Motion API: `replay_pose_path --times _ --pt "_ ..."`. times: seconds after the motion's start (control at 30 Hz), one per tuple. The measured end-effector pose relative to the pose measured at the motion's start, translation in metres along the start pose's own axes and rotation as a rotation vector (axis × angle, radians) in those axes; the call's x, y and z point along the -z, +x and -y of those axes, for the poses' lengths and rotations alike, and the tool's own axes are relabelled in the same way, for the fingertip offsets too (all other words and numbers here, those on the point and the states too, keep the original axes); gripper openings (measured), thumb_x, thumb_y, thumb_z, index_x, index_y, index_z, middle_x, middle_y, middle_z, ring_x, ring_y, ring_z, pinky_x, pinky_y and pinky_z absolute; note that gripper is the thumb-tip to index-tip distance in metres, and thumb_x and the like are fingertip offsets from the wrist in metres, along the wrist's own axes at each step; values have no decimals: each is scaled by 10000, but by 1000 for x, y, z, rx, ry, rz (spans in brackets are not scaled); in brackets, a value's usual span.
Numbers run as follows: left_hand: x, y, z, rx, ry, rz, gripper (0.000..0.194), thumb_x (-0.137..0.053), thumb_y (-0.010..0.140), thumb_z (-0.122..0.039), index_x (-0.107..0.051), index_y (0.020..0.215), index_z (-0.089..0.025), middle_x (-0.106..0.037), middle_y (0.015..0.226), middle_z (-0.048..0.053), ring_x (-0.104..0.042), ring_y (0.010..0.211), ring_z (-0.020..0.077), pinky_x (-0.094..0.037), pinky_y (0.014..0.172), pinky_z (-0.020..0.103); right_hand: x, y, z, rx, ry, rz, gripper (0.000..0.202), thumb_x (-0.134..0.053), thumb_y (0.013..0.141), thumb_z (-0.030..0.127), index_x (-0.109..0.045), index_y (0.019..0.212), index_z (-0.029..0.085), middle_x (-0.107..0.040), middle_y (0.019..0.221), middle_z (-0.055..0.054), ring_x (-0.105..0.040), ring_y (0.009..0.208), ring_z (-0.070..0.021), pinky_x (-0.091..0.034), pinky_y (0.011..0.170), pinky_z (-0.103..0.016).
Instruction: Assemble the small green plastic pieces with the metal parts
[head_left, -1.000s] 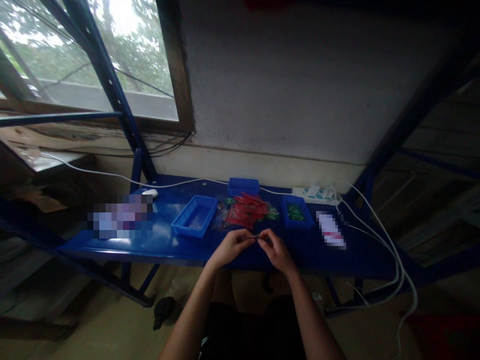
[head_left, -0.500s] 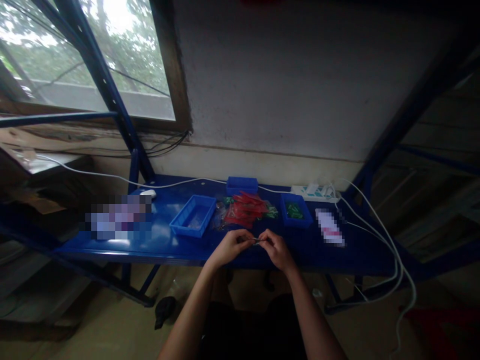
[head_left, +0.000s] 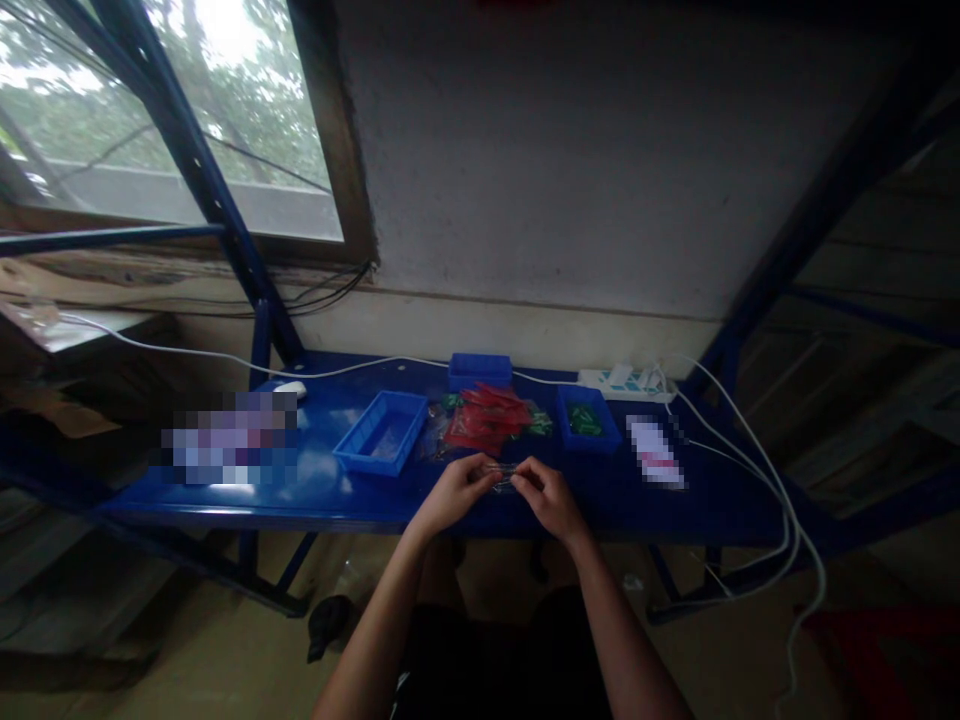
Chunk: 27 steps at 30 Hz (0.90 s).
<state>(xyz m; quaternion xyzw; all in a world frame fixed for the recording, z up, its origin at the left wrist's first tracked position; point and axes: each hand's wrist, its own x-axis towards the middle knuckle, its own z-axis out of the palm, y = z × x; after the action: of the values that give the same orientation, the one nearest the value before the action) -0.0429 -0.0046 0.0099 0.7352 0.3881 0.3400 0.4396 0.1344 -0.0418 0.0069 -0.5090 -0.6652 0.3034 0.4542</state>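
Between my two hands is a small clear plastic bag (head_left: 504, 478), near the front edge of the blue table. My left hand (head_left: 459, 490) pinches its left side, and my right hand (head_left: 546, 492) pinches the right side. Whether anything is inside the bag is too small to tell. Just beyond my hands lies a heap of red packets (head_left: 487, 415), with green packets (head_left: 538, 420) at its right and clear bags (head_left: 433, 438) at its left.
Left of the heap is a blue tray (head_left: 382, 432); another blue tray (head_left: 480, 370) stands behind it. A third tray (head_left: 588, 418) holds green pieces. A power strip (head_left: 626, 383), white cables and a blurred-out flat item (head_left: 655, 450) lie at the right.
My hands have moved slightly apart, and more of the clear bag shows between them. The whole view has shifted a little.
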Motion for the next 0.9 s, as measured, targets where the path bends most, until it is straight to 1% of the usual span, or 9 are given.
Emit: replay_pose_path --times 0.1,0.23,0.33,0.4,0.47,0.53,0.63,0.73,0.9 --pt "1 0 1 -25 -10 -7 297 -530 829 -416 -619 833 -133 -629 748 24 -543 691 146 -413 638 234 0 1 0 -6 7 -30 146 -519 799 326 -548 731 200 -540 624 29 -502 585 -127 -379 567 -229" --pt "1 0 1 -42 -12 9 289 -530 828 -392 -647 872 -132 -649 774 36 -558 722 158 -416 653 238 0 2 -2 -14 3 -52 123 -528 779 285 -586 852 205 -461 559 57 -463 531 -121 -365 536 -228" --pt "2 0 -1 -21 -7 3 305 -542 821 -409 -657 892 -135 -649 768 31 -554 706 153 -403 637 233 1 2 -2 -20 33 -29 102 -524 785 276 -588 829 209 -445 544 61 -458 521 -117 -366 534 -230" --pt "1 0 -3 -3 -14 -26 317 -546 814 -431 -642 900 -142 -614 699 5 -525 646 136 -381 593 223 2 2 -1 -52 105 -19 93 -523 792 284 -573 820 212 -470 549 58 -481 525 -119 -382 538 -233" --pt "1 -1 -6 9 -33 -68 308 -538 814 -447 -612 846 -149 -560 633 -21 -492 600 123 -366 568 215 2 1 -2 -91 203 -22 98 -527 796 300 -553 836 214 -534 589 42 -532 562 -130 -411 551 -239" --pt "1 -1 -10 16 -33 -96 318 -512 825 -456 -569 734 -157 -525 605 -28 -474 589 117 -362 569 215 2 1 -2 -117 287 -30 120 -544 794 321 -539 849 214 -616 689 7 -592 648 -150 -440 577 -249" --pt "2 -1 -14 26 -26 -79 403 -429 863 -474 -532 632 -161 -532 612 -12 -481 605 123 -368 598 226 3 1 -3 -118 351 -25 152 -563 780 322 -549 886 214 -668 862 -38 -638 790 -182 -474 622 -268" --pt "2 -1 -12 30 -59 -55 420 -406 873 -478 -557 650 -156 -557 631 -3 -499 623 130 -377 616 233 4 0 -3 -92 365 -6 176 -550 758 264 -571 928 219 -665 917 -42 -646 860 -197 -496 657 -284" --pt "-1 -1 -2 4 -102 -41 252 -578 789 -405 -578 757 -154 -579 686 -14 -498 623 118 -375 591 216 5 -2 -4 -50 333 24 245 -489 746 186 -611 955 224 -671 951 -43 -638 905 -197 -511 699 -302"
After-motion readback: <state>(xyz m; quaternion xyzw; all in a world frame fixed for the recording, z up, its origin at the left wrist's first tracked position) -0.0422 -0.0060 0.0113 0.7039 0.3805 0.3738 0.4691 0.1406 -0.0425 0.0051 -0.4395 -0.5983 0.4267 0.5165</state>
